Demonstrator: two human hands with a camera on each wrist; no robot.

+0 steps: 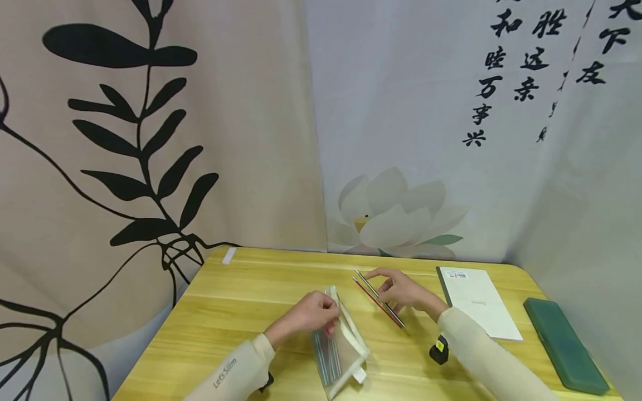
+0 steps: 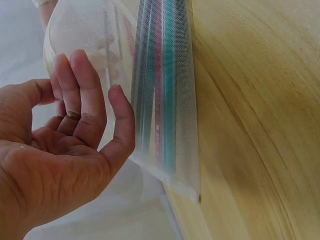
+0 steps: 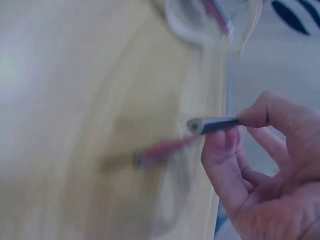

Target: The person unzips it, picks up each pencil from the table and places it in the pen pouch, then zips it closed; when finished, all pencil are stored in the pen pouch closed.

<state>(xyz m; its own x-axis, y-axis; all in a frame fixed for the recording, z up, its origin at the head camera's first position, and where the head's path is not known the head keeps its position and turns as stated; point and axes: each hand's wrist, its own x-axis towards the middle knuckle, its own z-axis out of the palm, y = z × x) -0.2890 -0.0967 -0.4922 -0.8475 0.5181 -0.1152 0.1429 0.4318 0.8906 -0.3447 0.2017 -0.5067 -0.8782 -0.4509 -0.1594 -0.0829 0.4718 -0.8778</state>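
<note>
A translucent mesh pencil pouch (image 1: 351,348) stands tilted on the table, with striped pencils (image 2: 169,90) showing through its side. My left hand (image 1: 312,313) pinches the pouch's upper edge between thumb and fingers. To the right of the pouch, my right hand (image 1: 403,291) pinches a dark silver pencil (image 3: 215,125) between thumb and fingertips. Close alongside it runs a red pencil (image 3: 162,151), partly hidden behind the fingers in the right wrist view; I cannot tell whether the hand holds it too.
A white notebook (image 1: 484,306) lies right of my right hand, and a dark green case (image 1: 567,345) lies along the right edge of the wooden table (image 1: 241,317). A small white strip (image 1: 228,255) is at the far left corner. Fabric-covered walls (image 1: 261,139) stand behind.
</note>
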